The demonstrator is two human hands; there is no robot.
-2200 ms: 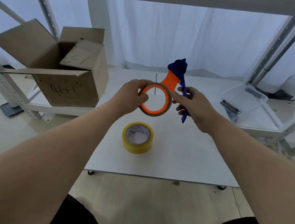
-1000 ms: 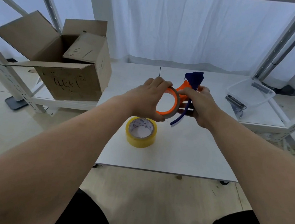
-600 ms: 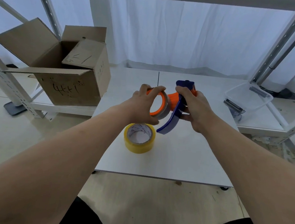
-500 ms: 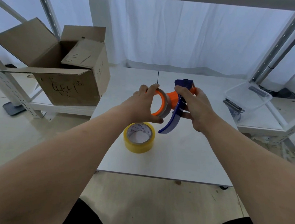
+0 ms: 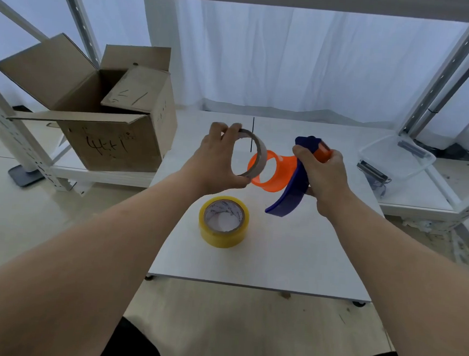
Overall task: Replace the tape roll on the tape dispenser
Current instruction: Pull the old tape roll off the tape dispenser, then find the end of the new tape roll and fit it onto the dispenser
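Closest to you, your dark trousers (image 5: 136, 347) are showing at the bottom, and both your bare arms are reaching out over the white table (image 5: 292, 252). On the table, a bit to the left of the middle, a full yellow tape roll (image 5: 221, 236) is lying flat with its hole facing up, and nothing is touching it. Just past it, your hands are holding things up in the air. Your left hand (image 5: 215, 162) is gripping an empty cardboard tape ring (image 5: 261, 153), with the fingers curling over the top and the thumb going under. The ring is standing on its edge, just to the left of the tape dispenser (image 5: 283, 171). From here you cannot tell if the two are touching. Your right hand (image 5: 325, 173) is closing tight around the dispenser's top end, so its round orange part is pointing at the ring and its blue handle is hanging down toward the table. Farther off on the left, an open cardboard box (image 5: 112, 143) with writing on it is sitting on a low shelf. Farther off on the right, a clear plastic tub (image 5: 397, 159) is sitting on another low shelf. A white curtain (image 5: 279, 60) is hanging at the very back, behind the metal shelf posts (image 5: 443, 79).
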